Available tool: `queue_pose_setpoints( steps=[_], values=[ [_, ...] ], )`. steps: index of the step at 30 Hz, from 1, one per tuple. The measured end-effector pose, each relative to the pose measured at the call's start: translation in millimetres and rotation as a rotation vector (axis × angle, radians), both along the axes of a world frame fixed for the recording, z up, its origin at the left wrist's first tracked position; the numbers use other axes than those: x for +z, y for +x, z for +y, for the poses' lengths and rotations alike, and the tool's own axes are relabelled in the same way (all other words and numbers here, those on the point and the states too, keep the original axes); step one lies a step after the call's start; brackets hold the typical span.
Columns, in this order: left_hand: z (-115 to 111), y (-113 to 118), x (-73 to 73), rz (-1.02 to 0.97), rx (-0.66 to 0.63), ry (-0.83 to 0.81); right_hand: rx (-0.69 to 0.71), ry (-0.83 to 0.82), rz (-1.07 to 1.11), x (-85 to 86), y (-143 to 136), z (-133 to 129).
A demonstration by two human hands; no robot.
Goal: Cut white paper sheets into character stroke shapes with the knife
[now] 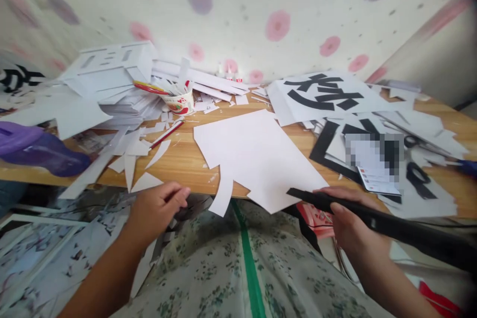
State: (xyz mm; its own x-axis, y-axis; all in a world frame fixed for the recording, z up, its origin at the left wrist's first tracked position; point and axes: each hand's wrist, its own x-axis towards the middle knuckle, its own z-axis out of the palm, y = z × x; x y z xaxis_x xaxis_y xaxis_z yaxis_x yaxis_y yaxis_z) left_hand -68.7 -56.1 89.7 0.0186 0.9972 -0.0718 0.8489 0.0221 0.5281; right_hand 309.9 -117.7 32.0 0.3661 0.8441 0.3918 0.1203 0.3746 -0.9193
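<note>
A white sheet of card (257, 154) lies on the wooden table in front of me, its lower part cut into notches and hanging over the front edge. A curved strip sticks out at its lower left. My right hand (352, 226) is wrapped around a long black bar-shaped tool (402, 226) with a narrow flat tip; its exact kind does not show. That tip is over the card's lower right part. Left of the card, my left hand (158, 211) hovers by the table edge, its fingers curled together and nothing visible in them.
White offcuts (130, 154) and a dark red pen (167, 134) lie at left, near a purple bottle (44, 149). A paper cup (181, 103) holds tools. At right are a sheet with black characters (324, 92), a phone (378, 174), and black-handled scissors (417, 174).
</note>
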Motion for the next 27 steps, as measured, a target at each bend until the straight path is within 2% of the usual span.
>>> queue_pose_setpoints(
  steps=[2, 4, 6, 9, 13, 19, 23, 27],
  values=[
    [-7.2, 21.6, -16.8, -0.167, -0.098, -0.227, -0.020, -0.013, 0.124, -3.4, 1.2, 3.4],
    [-12.2, 37.7, -30.7, -0.350, -0.137, -0.372, -0.049, -0.040, 0.189, -3.0, 1.3, 7.0],
    [-16.2, 48.5, -40.7, -0.519, -0.119, -0.429, -0.086, -0.060, 0.230, -1.1, 0.2, 11.3],
    [-20.4, 56.3, -49.3, -0.678, -0.046, -0.417, -0.142, -0.065, 0.312, 0.1, -2.3, 18.8],
    [-21.9, 55.4, -52.4, -0.859, 0.047, -0.407, -0.176, -0.045, 0.404, -2.1, -2.2, 26.1],
    [-21.4, 54.3, -43.5, -1.148, 0.248, -0.535, -0.068, -0.077, 0.375, 0.2, 2.3, 25.1],
    [-19.0, 59.8, -43.2, -1.236, 0.224, -0.575, -0.051, -0.118, 0.399, 2.4, 3.2, 25.5],
    [-17.1, 66.4, -47.4, -1.171, 0.206, -0.578, -0.043, -0.159, 0.421, 3.3, 3.4, 27.3]
  ],
)
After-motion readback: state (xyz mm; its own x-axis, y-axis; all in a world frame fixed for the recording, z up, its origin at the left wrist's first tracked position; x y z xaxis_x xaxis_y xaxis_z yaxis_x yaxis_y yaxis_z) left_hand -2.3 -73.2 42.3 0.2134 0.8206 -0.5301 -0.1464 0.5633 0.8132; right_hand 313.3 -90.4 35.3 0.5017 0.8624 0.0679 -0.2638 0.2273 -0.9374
